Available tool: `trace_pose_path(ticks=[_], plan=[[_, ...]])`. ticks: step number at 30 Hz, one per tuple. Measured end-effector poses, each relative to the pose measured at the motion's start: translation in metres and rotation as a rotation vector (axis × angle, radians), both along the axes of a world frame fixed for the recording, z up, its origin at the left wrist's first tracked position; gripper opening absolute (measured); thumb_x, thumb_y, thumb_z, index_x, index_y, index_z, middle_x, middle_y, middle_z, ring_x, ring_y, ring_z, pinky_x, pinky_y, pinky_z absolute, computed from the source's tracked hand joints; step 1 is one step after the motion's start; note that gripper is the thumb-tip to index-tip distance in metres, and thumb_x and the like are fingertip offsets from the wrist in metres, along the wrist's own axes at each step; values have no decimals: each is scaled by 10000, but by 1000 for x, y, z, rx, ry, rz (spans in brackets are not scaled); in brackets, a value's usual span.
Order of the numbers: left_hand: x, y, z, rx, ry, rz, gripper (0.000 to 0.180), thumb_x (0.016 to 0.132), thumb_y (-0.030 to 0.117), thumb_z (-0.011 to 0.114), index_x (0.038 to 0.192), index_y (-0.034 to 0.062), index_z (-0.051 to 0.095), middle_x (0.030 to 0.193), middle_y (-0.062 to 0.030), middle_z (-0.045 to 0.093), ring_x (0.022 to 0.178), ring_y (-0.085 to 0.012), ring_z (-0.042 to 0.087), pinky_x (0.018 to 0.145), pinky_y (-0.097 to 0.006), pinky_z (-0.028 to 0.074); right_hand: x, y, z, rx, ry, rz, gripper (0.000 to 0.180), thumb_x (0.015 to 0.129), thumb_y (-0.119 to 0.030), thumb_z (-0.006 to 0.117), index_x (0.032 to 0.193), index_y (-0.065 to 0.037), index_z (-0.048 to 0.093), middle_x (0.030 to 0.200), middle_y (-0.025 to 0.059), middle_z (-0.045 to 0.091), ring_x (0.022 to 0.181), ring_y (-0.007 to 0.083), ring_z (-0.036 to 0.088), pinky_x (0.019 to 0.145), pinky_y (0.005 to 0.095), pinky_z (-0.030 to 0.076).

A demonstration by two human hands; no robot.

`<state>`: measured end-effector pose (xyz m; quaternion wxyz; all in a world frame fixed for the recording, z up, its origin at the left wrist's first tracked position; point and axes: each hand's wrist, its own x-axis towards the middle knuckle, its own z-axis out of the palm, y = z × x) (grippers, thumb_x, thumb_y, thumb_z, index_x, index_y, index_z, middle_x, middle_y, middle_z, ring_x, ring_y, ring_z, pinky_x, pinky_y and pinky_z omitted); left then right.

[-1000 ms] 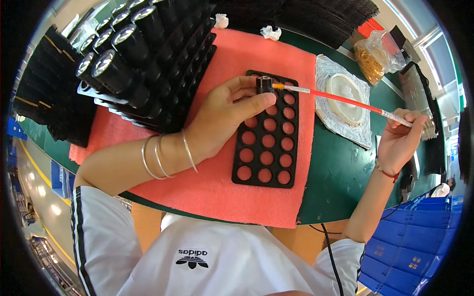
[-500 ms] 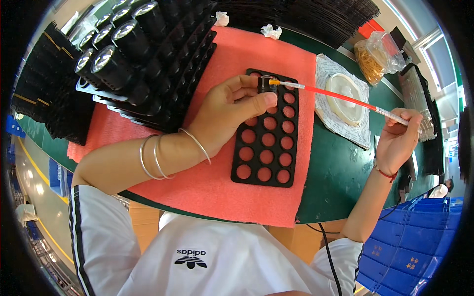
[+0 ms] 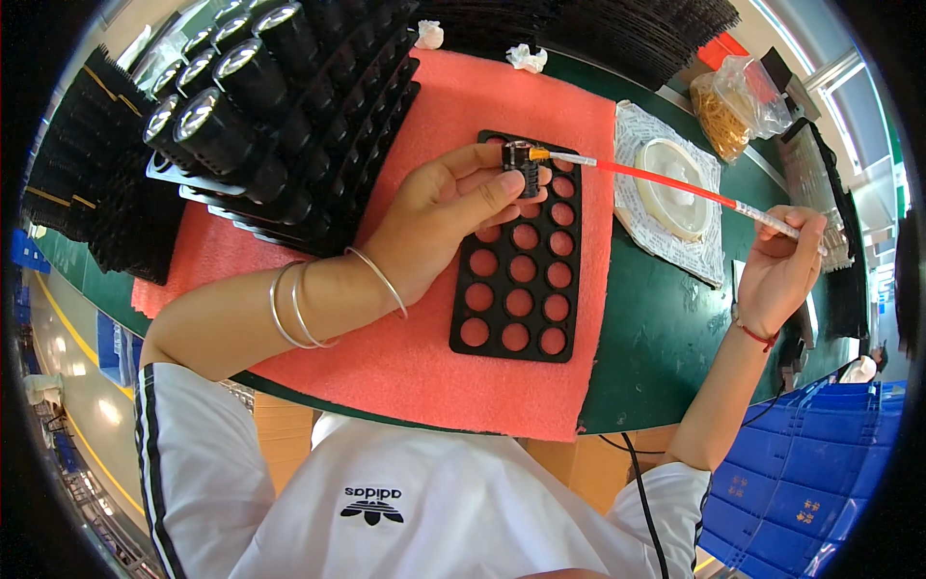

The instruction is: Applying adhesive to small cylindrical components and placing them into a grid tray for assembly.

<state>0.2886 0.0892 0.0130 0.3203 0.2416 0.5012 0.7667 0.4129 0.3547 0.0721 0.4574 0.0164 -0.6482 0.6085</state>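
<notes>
My left hand (image 3: pixel 439 207) pinches a small black cylindrical part (image 3: pixel 522 166) between thumb and fingers, above the far end of a black tray with round holes (image 3: pixel 497 311). Ribs show on the part's side. My right hand (image 3: pixel 779 270), out at the right, grips the end of a thin red-and-white brush (image 3: pixel 666 180). The brush reaches across to the left, and its orange-yellow tip meets the part's upper rim. Whether the tip goes inside the part cannot be made out. Pink cloth shows through the tray's holes.
Stacked black trays with shiny-topped black cylinders (image 3: pixel 260 72) rise at left on the pink cloth (image 3: pixel 405 376). A round whitish dish (image 3: pixel 672 190) lies on printed paper at right. Beyond it are a bag of yellow pieces (image 3: pixel 723 111) and crumpled tissue (image 3: pixel 527 58). Blue crates (image 3: pixel 801 473) stand lower right.
The black part has turned in my left hand, so its ribbed side now shows. The brush tip stays at its rim, with my right hand slightly lower.
</notes>
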Motion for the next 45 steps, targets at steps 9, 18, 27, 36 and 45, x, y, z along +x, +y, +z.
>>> trace_pose_path(ticks=[9, 18, 27, 36, 45], plan=[[2, 0, 2, -21, -26, -6, 304, 880, 194, 444, 1135, 29, 461, 1101, -68, 544, 990, -128, 522, 830, -231, 389, 0, 2, 0, 34, 20, -24, 293, 896, -241, 419, 741, -3, 492, 678, 90, 512, 602, 144, 469, 560, 247, 372], [16, 0, 6, -16, 287, 12, 310, 817, 109, 532, 1098, -1, 460, 1063, -105, 550, 929, -150, 544, 782, -251, 430, -2, 7, 1, 181, 80, -379, 314, 896, -221, 412, 735, 23, 527, 694, 108, 556, 605, 131, 487, 576, 232, 386], [37, -52, 80, 398, 1432, 293, 163, 709, 219, 630, 772, 122, 515, 753, -6, 570, 739, -170, 479, 594, -273, 369, 2, 2, 5, 326, 60, -555, 338, 905, -227, 379, 754, 35, 529, 717, 98, 542, 648, 130, 489, 622, 238, 397], [0, -140, 77, 118, 1492, 1216, 341, 731, 233, 573, 930, -30, 486, 836, -108, 526, 746, -188, 486, 679, -281, 400, 11, 2, 7, 344, 52, -628, 331, 909, -217, 371, 785, 37, 543, 753, 95, 557, 677, 127, 489, 633, 235, 375], [-32, -169, 49, -240, 844, 1156, 189, 728, -13, 606, 912, -6, 560, 832, 0, 533, 763, -58, 459, 715, -193, 375, 10, 2, 3, 367, 52, -630, 338, 913, -225, 364, 784, 35, 536, 768, 87, 540, 694, 131, 464, 646, 243, 358]])
